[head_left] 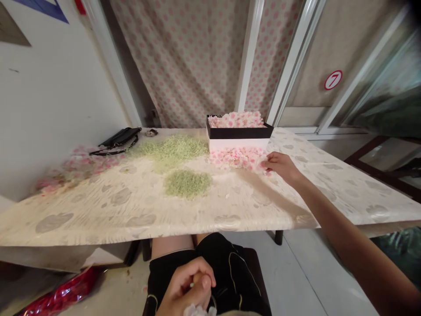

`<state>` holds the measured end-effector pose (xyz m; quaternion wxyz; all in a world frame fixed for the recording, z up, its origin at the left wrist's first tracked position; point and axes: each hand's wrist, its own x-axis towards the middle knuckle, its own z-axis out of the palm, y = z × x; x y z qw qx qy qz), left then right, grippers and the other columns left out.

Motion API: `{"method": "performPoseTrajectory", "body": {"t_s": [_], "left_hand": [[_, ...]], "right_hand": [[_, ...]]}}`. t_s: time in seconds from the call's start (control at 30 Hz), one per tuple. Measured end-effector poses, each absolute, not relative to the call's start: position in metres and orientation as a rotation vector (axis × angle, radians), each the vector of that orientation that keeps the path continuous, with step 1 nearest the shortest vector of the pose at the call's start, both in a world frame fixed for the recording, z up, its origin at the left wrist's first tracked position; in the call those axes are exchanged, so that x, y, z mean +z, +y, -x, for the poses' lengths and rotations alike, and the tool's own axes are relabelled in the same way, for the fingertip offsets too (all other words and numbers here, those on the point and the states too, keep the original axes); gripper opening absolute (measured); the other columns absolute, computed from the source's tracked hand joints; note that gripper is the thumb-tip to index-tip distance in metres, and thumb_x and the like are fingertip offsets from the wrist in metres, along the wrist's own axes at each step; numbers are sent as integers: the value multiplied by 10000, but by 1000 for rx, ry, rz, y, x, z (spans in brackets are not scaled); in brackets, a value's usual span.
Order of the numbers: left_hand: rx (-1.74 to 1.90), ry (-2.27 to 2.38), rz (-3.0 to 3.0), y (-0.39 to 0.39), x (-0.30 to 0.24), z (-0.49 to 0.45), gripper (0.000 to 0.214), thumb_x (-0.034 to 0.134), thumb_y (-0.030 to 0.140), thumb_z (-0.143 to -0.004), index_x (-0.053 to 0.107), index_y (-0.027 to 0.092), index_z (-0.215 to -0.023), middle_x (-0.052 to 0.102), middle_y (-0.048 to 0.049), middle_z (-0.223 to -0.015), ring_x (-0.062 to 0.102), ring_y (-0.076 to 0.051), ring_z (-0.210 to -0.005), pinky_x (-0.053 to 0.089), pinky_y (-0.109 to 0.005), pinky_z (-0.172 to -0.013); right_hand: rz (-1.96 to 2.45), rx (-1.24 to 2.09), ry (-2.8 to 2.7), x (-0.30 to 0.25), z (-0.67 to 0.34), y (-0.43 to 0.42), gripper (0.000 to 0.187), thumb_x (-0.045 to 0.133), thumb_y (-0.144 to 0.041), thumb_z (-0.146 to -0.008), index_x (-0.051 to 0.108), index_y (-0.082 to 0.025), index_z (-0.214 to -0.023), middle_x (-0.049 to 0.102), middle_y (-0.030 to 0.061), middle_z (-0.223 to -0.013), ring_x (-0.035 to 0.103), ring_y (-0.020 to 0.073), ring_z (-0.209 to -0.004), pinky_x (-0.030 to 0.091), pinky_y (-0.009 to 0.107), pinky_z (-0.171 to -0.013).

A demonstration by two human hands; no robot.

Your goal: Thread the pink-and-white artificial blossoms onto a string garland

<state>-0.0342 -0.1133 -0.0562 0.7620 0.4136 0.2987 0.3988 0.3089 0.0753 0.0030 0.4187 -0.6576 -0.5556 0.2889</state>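
Over my lap, my left hand [189, 285] is curled closed, a small pale green tip showing between thumb and finger. White petals of an artificial flower [199, 310] stick out below that fist; the rest is hidden by the fingers. My right hand [283, 166] reaches across the table and pinches at the right end of a heap of pink and white artificial flowers [235, 158]. Directly behind the heap stands a white box with a black rim [239, 134], filled above its edge with more pink blossoms [236, 119].
Two piles of light green pieces, a larger one [176, 147] and a smaller one [187, 183], lie on the patterned tablecloth [121, 219]. Further left are a black bag [120, 140] and more pink flowers [77, 164]. Shiny red wrapping [62, 292] lies on the floor. Curtained glass doors stand behind.
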Motion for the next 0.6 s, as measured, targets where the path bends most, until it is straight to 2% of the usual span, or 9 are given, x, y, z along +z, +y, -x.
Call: {"method": "performPoseTrajectory", "body": {"t_s": [0.13,0.27,0.43,0.6], "left_hand": [[840,683,-901,-111,-62,31,339,700,480,-798,582,173,-714,227,115,-449,153,-45,-384,143,-201,-403],[839,740,-939,-109,-65,32,351,696,502,-788,577,183,-705,225,116,-439,160,-51,-381,156,-204,-399],[888,856,-1039,-99,-49,31,340,716,489,-762,603,172,-720,211,116,-464,144,-51,-398,127,-202,-390],[922,921,-1166,-63,-7,4,243,675,391,-810,608,187,-925,291,127,-423,188,-59,-367,150,-182,-371]], "right_hand": [[1407,929,-1398,7,-286,46,216,627,-267,-899,602,-141,-1073,645,25,-911,637,143,-739,548,302,-647],[1223,1186,-1421,8,-255,23,336,774,-269,-717,619,-197,-1006,577,-38,-673,599,131,-629,508,278,-600],[1111,1331,-1416,2,-229,10,308,772,-323,-708,625,-224,-960,604,-32,-673,583,123,-589,471,273,-567],[1034,1343,-1408,-2,-220,3,295,754,-343,-736,604,-245,-970,608,-38,-707,591,122,-606,465,279,-599]]}}
